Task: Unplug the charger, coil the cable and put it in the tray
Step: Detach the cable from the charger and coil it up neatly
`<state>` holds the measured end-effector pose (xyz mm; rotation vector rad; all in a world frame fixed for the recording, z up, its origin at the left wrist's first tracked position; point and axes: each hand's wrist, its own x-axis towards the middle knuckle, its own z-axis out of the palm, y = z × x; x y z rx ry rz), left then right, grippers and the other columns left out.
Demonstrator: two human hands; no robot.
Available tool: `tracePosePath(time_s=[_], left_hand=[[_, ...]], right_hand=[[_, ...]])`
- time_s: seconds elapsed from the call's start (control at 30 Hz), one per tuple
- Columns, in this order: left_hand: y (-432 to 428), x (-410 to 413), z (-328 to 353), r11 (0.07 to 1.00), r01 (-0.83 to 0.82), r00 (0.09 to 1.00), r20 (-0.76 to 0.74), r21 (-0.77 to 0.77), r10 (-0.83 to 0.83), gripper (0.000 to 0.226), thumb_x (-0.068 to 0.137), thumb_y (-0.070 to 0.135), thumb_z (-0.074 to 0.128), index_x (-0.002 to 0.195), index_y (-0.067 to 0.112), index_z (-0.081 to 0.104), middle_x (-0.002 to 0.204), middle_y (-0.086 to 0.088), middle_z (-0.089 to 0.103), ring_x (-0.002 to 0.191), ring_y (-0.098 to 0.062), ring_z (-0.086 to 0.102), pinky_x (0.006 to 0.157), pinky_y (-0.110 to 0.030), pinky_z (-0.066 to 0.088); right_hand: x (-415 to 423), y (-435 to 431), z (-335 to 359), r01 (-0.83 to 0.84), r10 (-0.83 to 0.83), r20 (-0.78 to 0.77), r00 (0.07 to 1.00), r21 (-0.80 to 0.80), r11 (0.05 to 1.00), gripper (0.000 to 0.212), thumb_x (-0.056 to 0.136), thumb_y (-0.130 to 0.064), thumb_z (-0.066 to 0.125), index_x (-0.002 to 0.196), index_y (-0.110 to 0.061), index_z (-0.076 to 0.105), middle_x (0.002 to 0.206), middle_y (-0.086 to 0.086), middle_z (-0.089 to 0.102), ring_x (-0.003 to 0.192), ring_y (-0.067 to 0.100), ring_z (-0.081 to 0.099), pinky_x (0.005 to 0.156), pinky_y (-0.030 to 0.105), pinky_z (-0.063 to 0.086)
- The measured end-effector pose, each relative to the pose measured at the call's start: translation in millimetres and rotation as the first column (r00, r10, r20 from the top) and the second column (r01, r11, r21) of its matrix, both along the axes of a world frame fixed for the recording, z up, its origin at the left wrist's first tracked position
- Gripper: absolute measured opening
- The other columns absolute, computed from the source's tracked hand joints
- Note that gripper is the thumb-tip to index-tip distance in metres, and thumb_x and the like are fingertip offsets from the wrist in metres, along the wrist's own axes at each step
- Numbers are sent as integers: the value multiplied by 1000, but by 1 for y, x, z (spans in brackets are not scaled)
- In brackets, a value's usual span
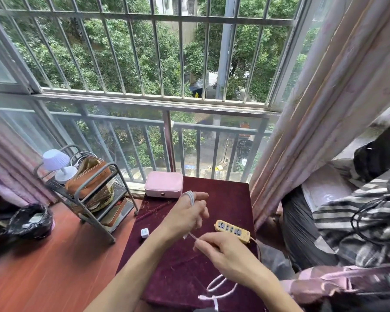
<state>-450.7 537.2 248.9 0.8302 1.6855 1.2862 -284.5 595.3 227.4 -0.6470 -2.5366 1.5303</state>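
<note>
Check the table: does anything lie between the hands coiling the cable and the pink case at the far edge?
Nothing visible does. The left hand, wound with cable, is just short of the pink case, with only bare red cloth between. The power strip lies off to the right.

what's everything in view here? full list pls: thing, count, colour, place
cable: 1, white, looped round left fingers, running through right hand, tail on near table edge
charger cube: 1, white, table left edge, unplugged
power strip: 1, yellow, table right side
case: 1, pink, table far-left corner
table: 1, dark red cloth, centre
rack: 1, grey metal, left of table
lamp: 1, white, rack top
bag: 1, brown, rack top
bin bag: 1, black, floor far left
curtains: pink, both sides
hands: left hand, right hand, both on the cable
</note>
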Motion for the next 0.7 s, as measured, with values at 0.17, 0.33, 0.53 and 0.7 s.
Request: tracePosePath(time_s=[0.17,0.33,0.53,0.7], left_hand=[[-8,8,-2,981,156,978,-121,-113,-169,28,105,13,48,131,5,57,89,-7,69,72,-3,66,71,-22,57],[-16,22,2,940,340,916,211,39,-341,72,96,53,56,83,-18,63,46,-25,49,33,-12,39,37,-26,28],[-17,30,2,913,278,515,756,299,-404,69,100,68,33,92,5,62,36,8,36,28,-5,22,33,-19,16],[-26,29,9,901,187,423,796,392,-434,42,105,41,51,75,11,53,36,9,39,27,-4,40,39,-22,24]], right_hand=[[6,25,48,-97,100,-8,995,162,982,23,94,-54,64,80,-39,74,61,-17,61,54,0,51,51,18,36],[-8,56,66,-63,66,-146,987,20,998,16,90,-47,78,88,-31,83,75,-11,79,66,4,68,64,21,53],[-20,64,40,28,-97,-256,962,-262,965,36,80,-52,86,86,-17,80,65,7,67,62,22,58,64,36,50],[-24,60,26,69,-221,-325,920,-420,905,49,75,-66,84,85,-17,81,71,24,60,70,29,48,66,47,38]])
